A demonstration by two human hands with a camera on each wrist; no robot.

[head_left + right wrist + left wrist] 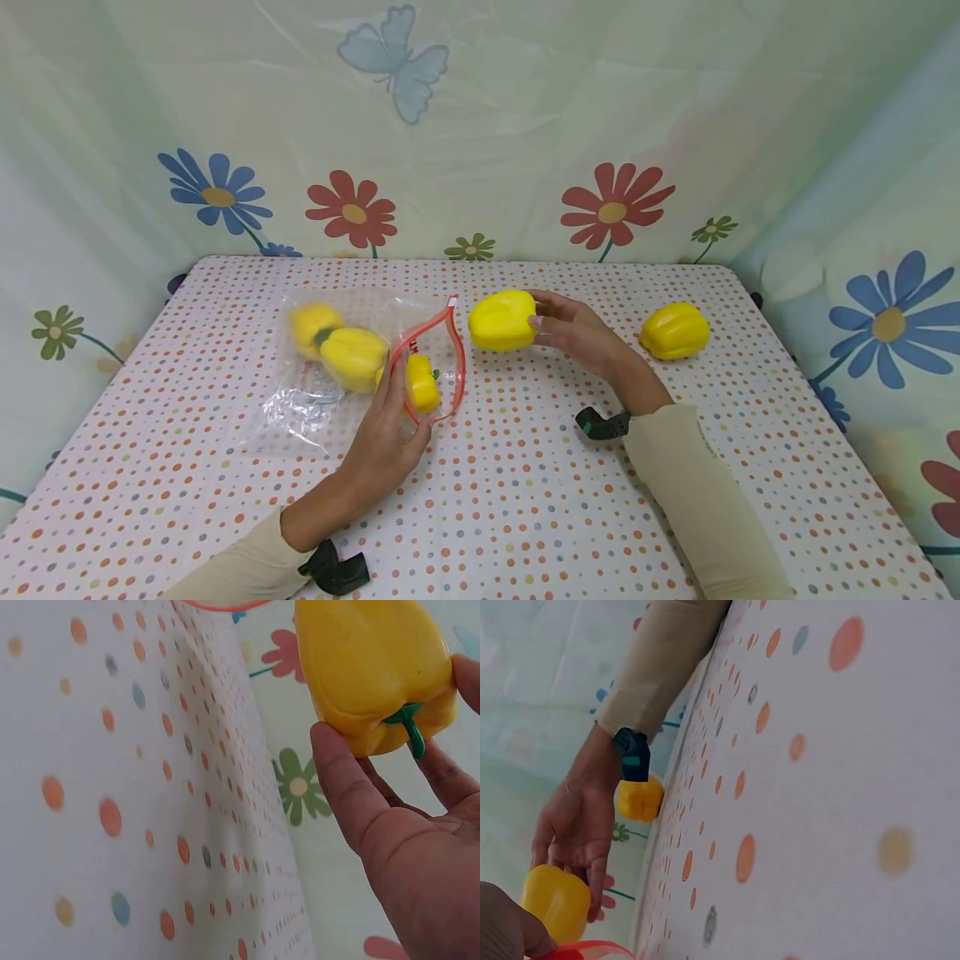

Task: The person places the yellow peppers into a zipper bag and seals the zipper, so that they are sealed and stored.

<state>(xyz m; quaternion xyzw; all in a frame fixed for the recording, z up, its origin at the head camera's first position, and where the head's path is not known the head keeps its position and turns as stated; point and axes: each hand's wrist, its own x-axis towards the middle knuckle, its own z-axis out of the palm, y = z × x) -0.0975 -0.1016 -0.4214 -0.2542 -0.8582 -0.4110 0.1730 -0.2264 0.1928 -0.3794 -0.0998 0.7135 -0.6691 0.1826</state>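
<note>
A yellow bell pepper (501,321) is held by its stem end in my right hand (581,333), between thumb and fingertips. The right wrist view shows its green stem (409,727) facing the palm. It is lifted beside the red-edged mouth of a clear zip bag (292,417). My left hand (382,442) grips the bag at that red edge (459,358), and the mouth gapes toward the right. Inside the bag lie yellow peppers, one (352,357) in front of another (313,327). A further yellow pepper (423,385) shows just within the mouth, partly behind the left fingers.
Another yellow bell pepper (675,331) lies on the dotted tablecloth (525,500) to the right of my right hand. A flower-printed curtain (480,150) hangs behind the table and along both sides. Black wrist mounts (337,571) stick out from both sleeves.
</note>
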